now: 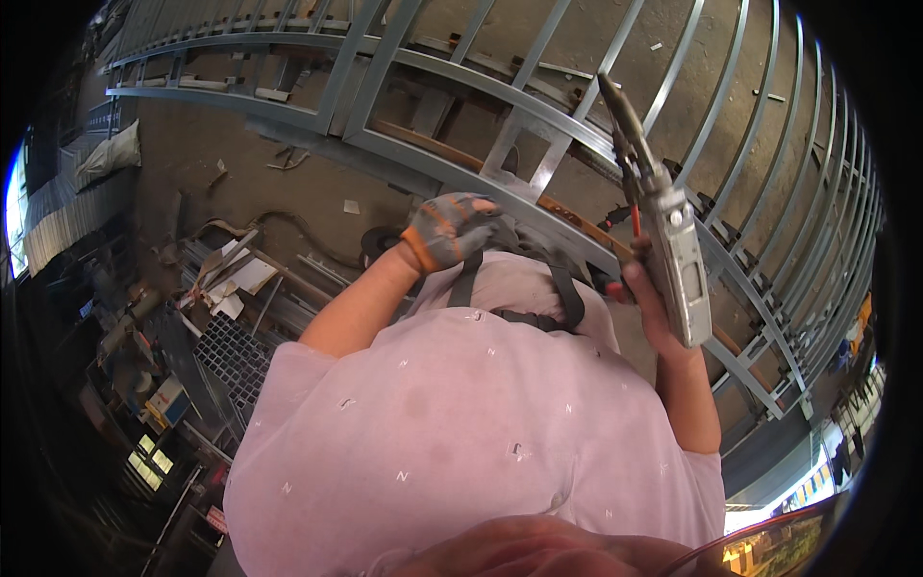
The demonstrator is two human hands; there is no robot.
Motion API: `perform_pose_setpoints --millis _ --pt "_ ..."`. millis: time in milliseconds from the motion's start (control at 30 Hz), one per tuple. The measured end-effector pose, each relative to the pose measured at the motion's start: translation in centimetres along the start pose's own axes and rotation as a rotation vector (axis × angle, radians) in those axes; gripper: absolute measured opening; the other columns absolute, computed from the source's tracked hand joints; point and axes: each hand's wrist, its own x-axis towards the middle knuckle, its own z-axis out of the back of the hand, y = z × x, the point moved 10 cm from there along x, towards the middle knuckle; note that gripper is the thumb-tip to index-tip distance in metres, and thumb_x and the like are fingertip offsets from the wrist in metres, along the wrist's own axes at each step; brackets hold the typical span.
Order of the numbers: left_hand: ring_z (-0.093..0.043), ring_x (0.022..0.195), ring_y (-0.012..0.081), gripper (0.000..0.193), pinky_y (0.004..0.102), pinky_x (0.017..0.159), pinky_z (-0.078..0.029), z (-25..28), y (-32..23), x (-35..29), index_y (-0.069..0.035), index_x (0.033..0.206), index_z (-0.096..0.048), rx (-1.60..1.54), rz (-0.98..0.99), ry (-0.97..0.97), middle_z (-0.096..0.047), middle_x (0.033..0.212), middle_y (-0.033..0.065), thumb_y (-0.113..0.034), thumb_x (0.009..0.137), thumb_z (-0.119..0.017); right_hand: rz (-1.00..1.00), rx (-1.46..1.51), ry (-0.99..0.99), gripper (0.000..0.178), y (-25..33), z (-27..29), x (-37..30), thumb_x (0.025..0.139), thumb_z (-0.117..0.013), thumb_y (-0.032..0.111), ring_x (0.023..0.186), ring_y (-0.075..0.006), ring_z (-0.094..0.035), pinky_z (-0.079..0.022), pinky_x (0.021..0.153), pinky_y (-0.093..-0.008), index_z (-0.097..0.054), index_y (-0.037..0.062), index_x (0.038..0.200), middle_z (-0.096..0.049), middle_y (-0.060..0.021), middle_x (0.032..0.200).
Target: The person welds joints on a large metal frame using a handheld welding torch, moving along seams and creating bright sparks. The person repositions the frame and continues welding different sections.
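Observation:
In my right hand (654, 306) is a handheld welding gun (678, 260) with a grey metal body. Its long dark nozzle points up and away, over the frame, and a red part shows beside the grip. My fingers wrap round its left side; the palm is hidden behind the body. My left hand (448, 231), in a grey work glove with an orange cuff, lies over my lap near the knee, its fingers loosely bent. Nothing shows in it, though its underside is hidden. Just beyond, a galvanised steel frame (452, 175) crosses in front of me.
A flat square metal plate with an opening (494, 165) sits on the frame. Long parallel bars (731, 87) extend to the right. At left are a stack of square tubes (231, 358), scrap pieces (236, 274) and a light sack (111, 154). Brown floor (260, 192) shows between.

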Motion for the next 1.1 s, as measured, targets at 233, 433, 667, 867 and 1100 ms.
perform_pose_setpoints --millis 233,433,667,867,1100 --pt "-0.074 0.107 0.0222 0.053 0.0357 0.095 -0.059 -5.4 -9.7 3.7 -0.008 0.131 -0.072 -0.164 -0.287 0.117 -0.078 0.117 0.0086 -0.033 0.087 -0.088 -0.031 0.227 -0.027 0.033 6.1 -5.8 0.2 0.102 -0.081 0.027 0.078 -0.0071 -0.062 -0.049 0.061 -0.0248 -0.07 0.0054 0.124 -0.068 -0.0007 0.09" --pt "-0.073 0.091 0.0226 0.04 0.0401 0.074 -0.051 -6.6 -6.5 0.1 -0.013 0.113 -0.077 -0.377 0.072 0.189 -0.079 0.1 0.008 -0.043 0.088 -0.085 0.205 0.231 -0.039 0.029 6.8 -10.1 1.8 0.106 -0.077 0.026 0.085 -0.0098 -0.063 -0.053 0.075 -0.0276 -0.066 0.0067 0.123 -0.066 -0.0009 0.097" --pt "-0.074 0.091 0.0389 0.035 0.0477 0.081 -0.059 0.4 3.1 -8.3 -0.014 0.115 -0.074 0.129 0.273 0.053 -0.077 0.104 0.0145 -0.041 0.094 -0.077 0.126 0.391 -0.043 0.022 -1.0 -20.5 6.1 0.108 -0.073 0.02 0.087 -0.0107 -0.066 -0.054 0.076 -0.028 -0.063 0.0039 0.121 -0.067 -0.0013 0.095" --pt "-0.074 0.085 0.0399 0.03 0.0492 0.075 -0.059 4.5 11.7 -15.4 -0.013 0.108 -0.073 0.311 0.505 0.076 -0.076 0.099 0.0147 -0.037 0.092 -0.079 -0.097 0.538 0.095 0.029 -5.7 -31.2 9.7 0.105 -0.079 0.03 0.085 -0.0109 -0.066 -0.055 0.075 -0.03 -0.068 0.0034 0.111 -0.069 -0.001 0.094" --pt "-0.073 0.085 0.0407 0.027 0.0483 0.076 -0.059 8.9 14.1 -14.8 -0.011 0.102 -0.073 0.288 0.682 0.074 -0.075 0.094 0.0153 -0.035 0.091 -0.079 -0.284 0.49 0.109 0.031 -7.4 -36.3 13.3 0.106 -0.075 0.037 0.089 -0.013 -0.071 -0.057 0.082 -0.0315 -0.071 0.0063 0.1 -0.075 -0.0026 0.092"
